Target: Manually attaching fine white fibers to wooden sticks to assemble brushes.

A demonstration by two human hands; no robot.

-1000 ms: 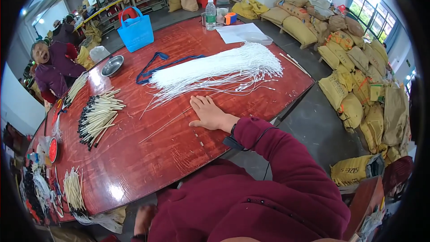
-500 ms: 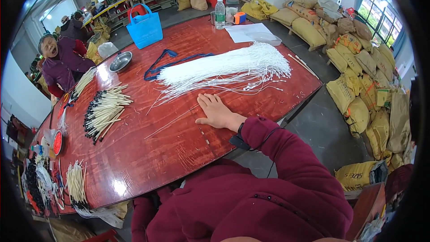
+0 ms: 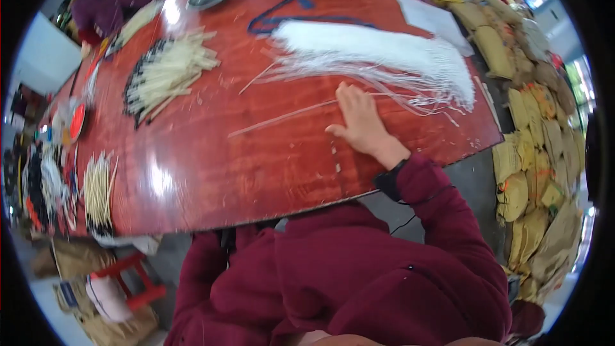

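Lying open, your right hand [image 3: 363,120] sits just near-side of that white cord bundle [image 3: 378,46], which runs left-to-right; left hand's outta view, can't tell.

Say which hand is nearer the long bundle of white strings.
Right: the right hand lies beside the bundle; the left hand is out of view, its maroon sleeve off the red table.

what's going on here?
A person's right hand lies palm down on the red table, a thin strand running out from under its fingers. Just beyond lies a wide bundle of white strands. The left hand is out of view. Dark-ended pale sticks lie fanned to the left; another person is at the table's far left.
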